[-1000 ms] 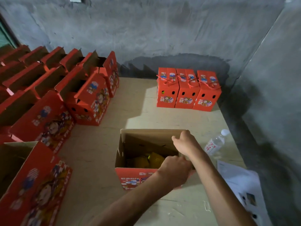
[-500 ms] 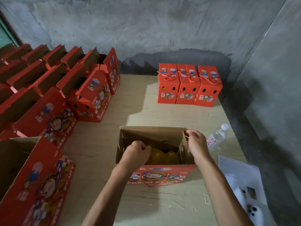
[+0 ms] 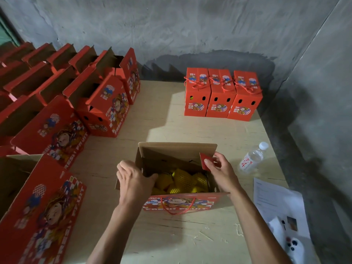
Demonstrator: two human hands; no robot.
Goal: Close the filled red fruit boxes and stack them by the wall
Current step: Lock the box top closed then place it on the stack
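An open red fruit box point(image 3: 179, 203) stands in front of me on the plywood table point(image 3: 171, 237). Its brown back flap point(image 3: 177, 151) is upright, and its front flap with the rope handle lies folded outward. Yellow fruit in foam netting point(image 3: 182, 181) fills it. My left hand point(image 3: 133, 180) grips the box's left side flap, thumb inside. My right hand point(image 3: 219, 168) pinches the red right side flap point(image 3: 206, 161). Three closed red boxes point(image 3: 222, 94) stand in a row by the back wall.
Several open red boxes point(image 3: 106, 103) crowd the table's left side, one large box point(image 3: 42, 212) at the near left. A water bottle point(image 3: 251, 160) lies to the right of the box. Papers point(image 3: 276, 204) and a white controller point(image 3: 293, 246) lie at the near right. Concrete walls enclose the back and right.
My left hand moved from inside the box to its left side flap. My right hand took the red right side flap and raised it inward. The fruit shows more fully.
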